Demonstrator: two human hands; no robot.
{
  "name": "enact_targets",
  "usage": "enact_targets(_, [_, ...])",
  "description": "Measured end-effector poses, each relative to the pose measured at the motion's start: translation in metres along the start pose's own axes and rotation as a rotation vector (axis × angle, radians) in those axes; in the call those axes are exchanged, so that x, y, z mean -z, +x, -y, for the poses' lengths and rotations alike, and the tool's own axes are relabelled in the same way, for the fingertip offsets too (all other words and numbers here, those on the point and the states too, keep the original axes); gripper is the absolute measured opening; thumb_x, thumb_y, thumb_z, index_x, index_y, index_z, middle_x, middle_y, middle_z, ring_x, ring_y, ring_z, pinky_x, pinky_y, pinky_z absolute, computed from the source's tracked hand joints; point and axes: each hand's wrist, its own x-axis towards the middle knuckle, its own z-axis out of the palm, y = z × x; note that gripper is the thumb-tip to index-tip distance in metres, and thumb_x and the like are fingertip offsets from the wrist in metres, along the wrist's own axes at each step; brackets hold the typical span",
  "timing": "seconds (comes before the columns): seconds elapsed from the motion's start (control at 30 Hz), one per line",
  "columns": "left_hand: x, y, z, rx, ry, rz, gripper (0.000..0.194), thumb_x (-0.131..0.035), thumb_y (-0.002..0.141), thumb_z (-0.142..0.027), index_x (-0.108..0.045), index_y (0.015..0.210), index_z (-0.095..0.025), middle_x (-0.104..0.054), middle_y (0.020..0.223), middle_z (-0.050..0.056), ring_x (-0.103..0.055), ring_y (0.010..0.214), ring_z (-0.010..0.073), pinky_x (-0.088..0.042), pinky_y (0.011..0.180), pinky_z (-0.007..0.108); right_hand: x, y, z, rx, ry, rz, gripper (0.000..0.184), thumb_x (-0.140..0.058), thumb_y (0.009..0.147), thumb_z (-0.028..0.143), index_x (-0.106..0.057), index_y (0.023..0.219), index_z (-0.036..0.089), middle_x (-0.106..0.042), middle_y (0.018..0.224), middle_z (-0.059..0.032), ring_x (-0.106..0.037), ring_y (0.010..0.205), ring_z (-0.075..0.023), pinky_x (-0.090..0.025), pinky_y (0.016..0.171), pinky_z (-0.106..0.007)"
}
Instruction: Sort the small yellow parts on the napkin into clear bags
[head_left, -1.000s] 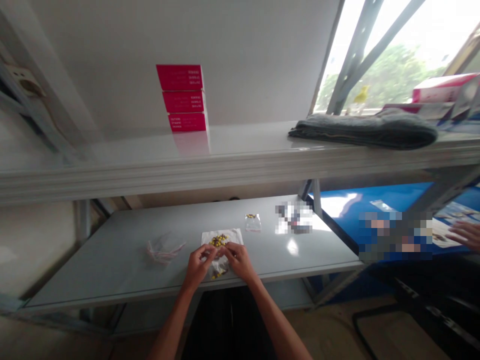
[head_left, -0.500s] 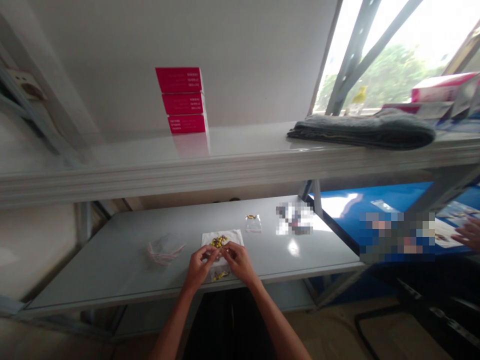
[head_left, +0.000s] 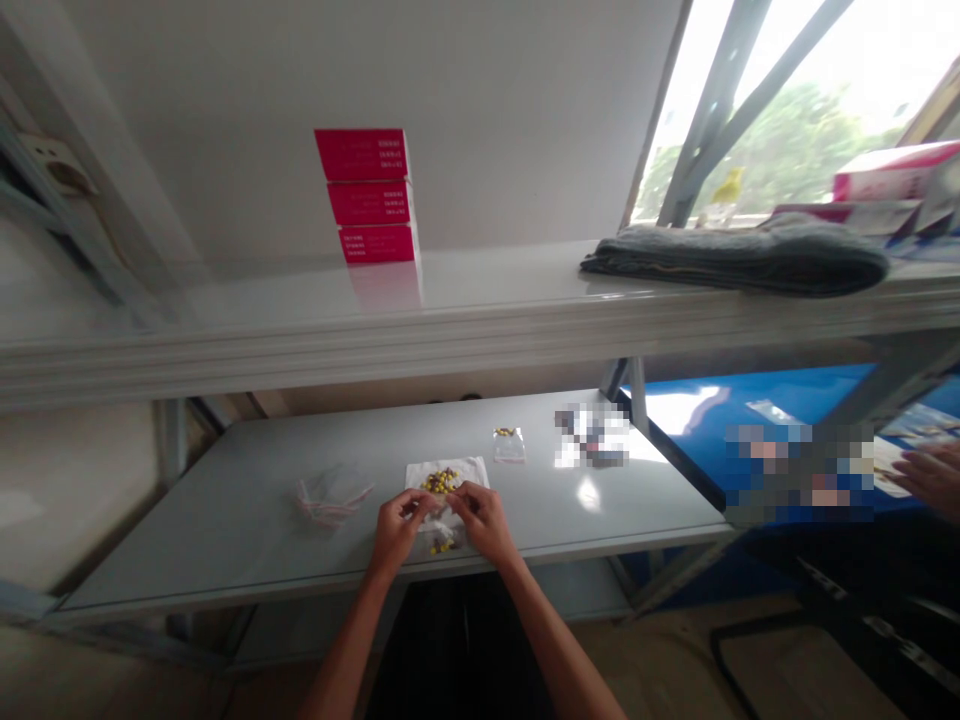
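Observation:
My left hand [head_left: 401,522] and my right hand [head_left: 481,518] pinch the top edge of a small clear plastic bag [head_left: 450,535] from either side. Several yellow-and-dark capsules lie at the bottom of that bag. Just beyond my fingertips, a heap of similar capsules [head_left: 440,481] rests on a white sheet [head_left: 474,470], paper or cloth. Farther back and to the right, another clear bag [head_left: 509,447] with capsules lies flat. Off to the left is a loose bunch of clear bags [head_left: 331,498] with pinkish edges. My fingers partly hide the bag's mouth.
Above the grey table [head_left: 247,510] runs a shelf [head_left: 480,345] bearing stacked pink boxes [head_left: 373,200] and a folded grey cloth [head_left: 731,262]. A metal post stands at the table's right end. Beyond it, another person's hand [head_left: 930,475] is over a blue table [head_left: 675,410].
The held bag's lower end has shifted slightly and its capsules are bunched differently. Both my hands stay pinched at its top. The other person's hand has moved a little left.

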Motion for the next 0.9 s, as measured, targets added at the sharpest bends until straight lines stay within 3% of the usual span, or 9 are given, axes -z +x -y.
enact_targets(0.13, [0.002,0.0,0.0,-0.028,0.031,0.014,0.046,-0.068,0.083,-0.061,-0.073,0.07,-0.017,-0.068,0.064,0.004,-0.058,0.061,0.017,-0.046,0.063,0.026,-0.001,-0.001,-0.004,-0.055,0.092,0.038,0.048,-0.063,0.09,0.061,-0.062,0.068,0.018,-0.039,0.052,0.0056,-0.033,0.051,-0.0101,-0.024,0.051,-0.025])
enact_targets(0.23, [0.002,0.0,0.0,-0.019,0.011,0.04,0.046,-0.069,0.083,-0.061,-0.073,0.07,-0.017,-0.071,0.067,0.005,-0.06,0.063,0.0176,-0.047,0.065,0.027,-0.002,-0.001,-0.002,-0.045,0.093,0.089,0.046,-0.062,0.091,0.06,-0.068,0.075,0.017,-0.048,0.056,0.0036,-0.037,0.052,-0.0105,-0.026,0.051,-0.025])
enact_targets(0.33, [0.0,0.0,-0.001,0.005,-0.057,0.02,0.046,-0.066,0.086,-0.061,-0.077,0.084,-0.017,-0.074,0.073,0.006,-0.063,0.066,0.0188,-0.048,0.063,0.027,0.002,0.006,0.0,-0.02,0.071,0.135,0.044,-0.06,0.094,0.058,-0.073,0.082,0.017,-0.059,0.063,0.0003,-0.045,0.056,-0.0119,-0.031,0.053,-0.025])
enact_targets(0.4, [-0.002,0.0,-0.001,0.019,-0.108,-0.021,0.049,-0.059,0.09,-0.062,-0.077,0.096,-0.016,-0.075,0.079,0.008,-0.064,0.068,0.0188,-0.048,0.061,0.027,0.012,0.018,-0.002,-0.022,0.08,0.064,0.043,-0.063,0.092,0.058,-0.072,0.082,0.017,-0.061,0.064,-0.0006,-0.047,0.056,-0.0125,-0.033,0.052,-0.025])
enact_targets(0.53, [-0.005,0.001,0.001,0.029,-0.165,-0.097,0.052,-0.055,0.092,-0.064,-0.074,0.102,-0.016,-0.077,0.096,0.012,-0.065,0.069,0.018,-0.047,0.057,0.026,0.045,0.05,-0.014,-0.093,0.262,-0.347,0.043,-0.067,0.086,0.06,-0.066,0.081,0.017,-0.066,0.07,-0.0026,-0.046,0.048,-0.0097,-0.034,0.045,-0.023])
enact_targets(0.63, [-0.006,0.001,0.005,0.027,-0.156,-0.089,0.052,-0.056,0.092,-0.063,-0.073,0.103,-0.016,-0.077,0.094,0.012,-0.065,0.068,0.018,-0.047,0.057,0.026,0.069,0.067,-0.029,-0.171,0.383,-0.562,0.044,-0.076,0.076,0.059,-0.061,0.084,0.018,-0.069,0.072,-0.0041,-0.062,0.055,-0.0146,-0.049,0.052,-0.026])
enact_targets(0.7, [-0.007,0.001,0.006,0.028,-0.142,-0.087,0.051,-0.055,0.093,-0.062,-0.073,0.104,-0.016,-0.076,0.092,0.011,-0.065,0.068,0.0183,-0.047,0.057,0.026,0.078,0.07,-0.041,-0.266,0.453,-0.585,0.047,-0.081,0.066,0.056,-0.056,0.082,0.019,-0.07,0.069,-0.0051,-0.071,0.062,-0.0209,-0.058,0.059,-0.032])
enact_targets(0.8, [-0.007,0.001,0.007,0.025,-0.122,-0.094,0.05,-0.054,0.094,-0.061,-0.073,0.102,-0.016,-0.076,0.09,0.01,-0.065,0.068,0.0184,-0.047,0.058,0.026,0.087,0.066,-0.055,-0.384,0.46,-0.556,0.048,-0.083,0.059,0.048,-0.054,0.084,0.02,-0.071,0.065,-0.0057,-0.074,0.063,-0.0255,-0.061,0.062,-0.036])
enact_targets(0.9, [-0.007,0.0,0.008,0.015,-0.106,-0.104,0.05,-0.054,0.094,-0.061,-0.073,0.101,-0.016,-0.075,0.086,0.009,-0.066,0.066,0.0187,-0.048,0.058,0.027,0.096,0.058,-0.057,-0.444,0.313,-0.606,0.06,-0.079,0.062,0.047,-0.055,0.109,0.018,-0.07,0.061,-0.0022,-0.069,0.053,-0.024,-0.057,0.052,-0.033])
